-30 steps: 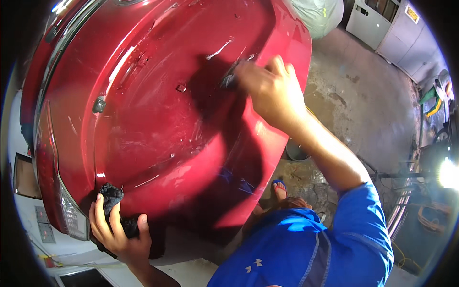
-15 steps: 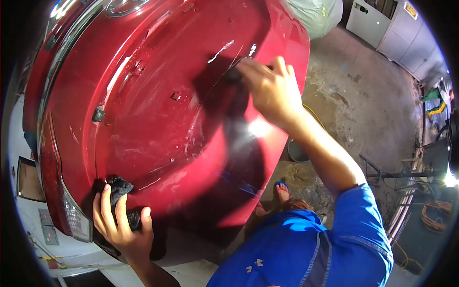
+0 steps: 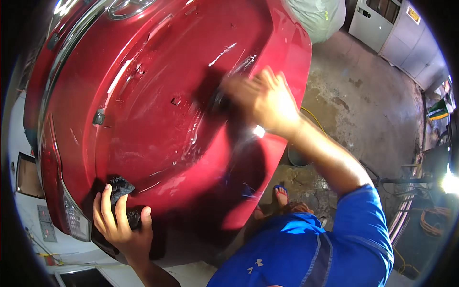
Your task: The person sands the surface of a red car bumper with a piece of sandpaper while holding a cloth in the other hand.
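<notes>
A red car trunk lid (image 3: 158, 115), wet and streaked, with scratches and small holes, fills the left and middle. My left hand (image 3: 119, 220) rests at its lower left, fingers apart over a bunched black cloth (image 3: 120, 185) that is caught between them and the thumb. My right hand (image 3: 267, 105), smeared by motion, presses its bent fingers onto the right part of the lid. A dark piece (image 3: 220, 99) shows by its fingertips; blur and shadow hide its kind. Wet bright streaks (image 3: 222, 54) lie just above that hand.
A tail light (image 3: 76, 215) sits left of my left hand. Beyond the lid stand a pale plastic-covered bulk (image 3: 318, 16) and a grey metal cabinet (image 3: 411, 43). A bucket (image 3: 299, 155) is on the stained floor (image 3: 358, 105) beneath my right arm. A bright lamp (image 3: 449, 183) shines at right.
My right hand has slid down and a little left along the lid, with the dark piece under its fingers. Fresh wet streaks show where it was. My left hand has stayed in place.
</notes>
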Tool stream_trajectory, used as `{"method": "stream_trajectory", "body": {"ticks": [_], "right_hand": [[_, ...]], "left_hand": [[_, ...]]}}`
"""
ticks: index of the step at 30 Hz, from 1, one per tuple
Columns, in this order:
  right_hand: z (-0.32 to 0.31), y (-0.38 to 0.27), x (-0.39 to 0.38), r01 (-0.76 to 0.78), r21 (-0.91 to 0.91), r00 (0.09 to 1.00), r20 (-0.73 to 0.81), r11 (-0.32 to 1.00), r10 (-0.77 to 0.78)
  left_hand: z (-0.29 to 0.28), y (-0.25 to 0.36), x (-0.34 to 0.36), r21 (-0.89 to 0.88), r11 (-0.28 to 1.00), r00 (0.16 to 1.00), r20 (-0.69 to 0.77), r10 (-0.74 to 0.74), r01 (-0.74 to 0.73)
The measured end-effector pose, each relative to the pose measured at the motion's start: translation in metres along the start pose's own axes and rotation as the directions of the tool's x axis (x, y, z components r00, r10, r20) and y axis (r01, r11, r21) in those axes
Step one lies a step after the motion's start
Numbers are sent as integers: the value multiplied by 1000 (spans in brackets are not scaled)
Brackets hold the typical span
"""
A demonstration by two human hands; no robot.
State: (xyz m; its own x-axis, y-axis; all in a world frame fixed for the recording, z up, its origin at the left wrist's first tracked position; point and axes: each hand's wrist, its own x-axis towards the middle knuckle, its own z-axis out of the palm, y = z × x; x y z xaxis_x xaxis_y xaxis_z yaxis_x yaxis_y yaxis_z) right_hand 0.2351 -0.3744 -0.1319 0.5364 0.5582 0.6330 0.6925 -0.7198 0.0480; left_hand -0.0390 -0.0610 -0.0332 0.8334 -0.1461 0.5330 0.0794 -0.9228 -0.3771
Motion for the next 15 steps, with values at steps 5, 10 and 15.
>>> {"method": "stream_trajectory", "body": {"ticks": [5,10,15], "right_hand": [[10,90,16,-171,-78,980,-116,982,162],[-29,-70,-20,26,183,999,-43,983,-19],[4,56,9,-255,-65,967,-2,965,255]], "left_hand": [[0,5,4,-10,1000,1000,-2,-3,3],[1,-2,4,-50,999,998,-61,4,-7],[1,4,29,-2,999,990,-132,46,-47]]}}
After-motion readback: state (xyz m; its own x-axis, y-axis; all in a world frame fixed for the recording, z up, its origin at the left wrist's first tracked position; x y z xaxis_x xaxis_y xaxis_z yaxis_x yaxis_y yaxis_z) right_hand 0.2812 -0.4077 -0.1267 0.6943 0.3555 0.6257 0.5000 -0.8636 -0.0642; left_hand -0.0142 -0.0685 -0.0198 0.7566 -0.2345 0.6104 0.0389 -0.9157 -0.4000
